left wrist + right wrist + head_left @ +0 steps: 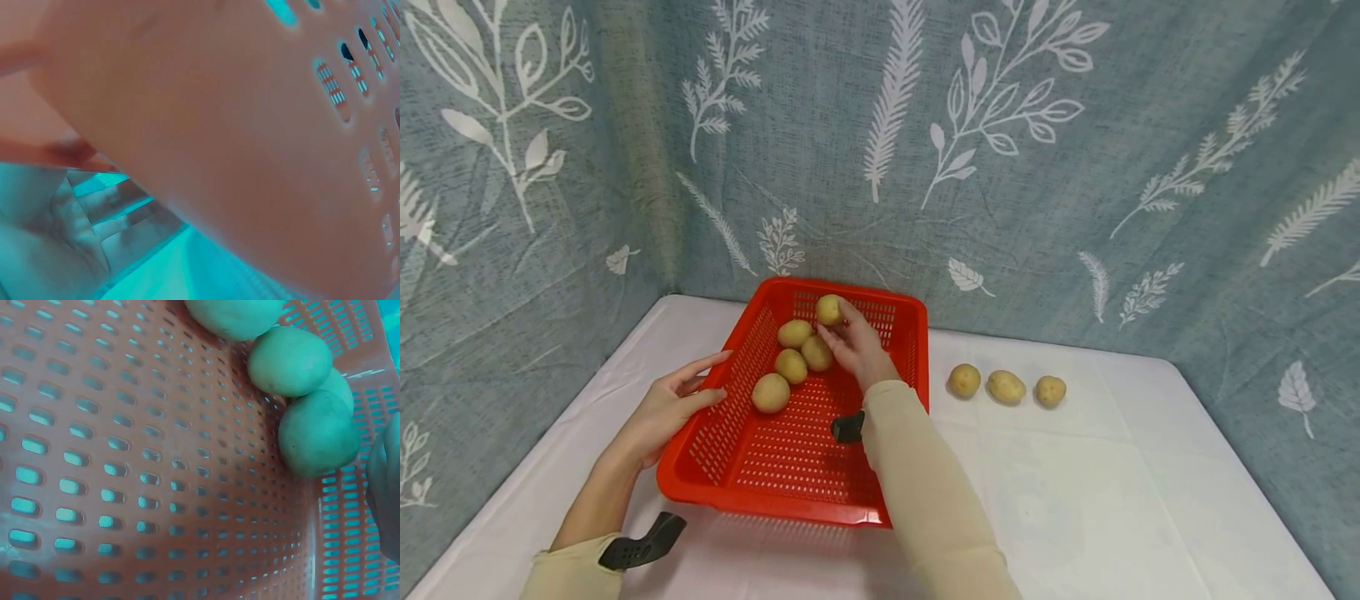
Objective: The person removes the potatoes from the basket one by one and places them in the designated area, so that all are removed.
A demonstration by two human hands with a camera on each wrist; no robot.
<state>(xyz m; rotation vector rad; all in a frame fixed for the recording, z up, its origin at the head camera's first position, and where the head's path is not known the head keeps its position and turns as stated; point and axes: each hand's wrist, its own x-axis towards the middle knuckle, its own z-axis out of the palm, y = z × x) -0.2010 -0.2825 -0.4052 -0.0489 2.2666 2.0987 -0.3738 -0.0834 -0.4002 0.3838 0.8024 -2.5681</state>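
- A blue-grey fabric curtain printed with white leaves (820, 125) enclosed the space, cut off above.
- A white cloth-covered table (1090, 492) lay below.
- On it stood a red perforated plastic basket (760, 497), its near right corner hidden by a cream sleeve (925, 475).
- The left hand (658, 412) rested on the left rim, fingers extended.
- The right hand (861, 354), cropped in its wrist view, grasped a round yellow-brown potato (827, 310), partly covered, at the basket's far end.
- Four others (791, 366) lay inside; three (1006, 387) sat right, on cloth.
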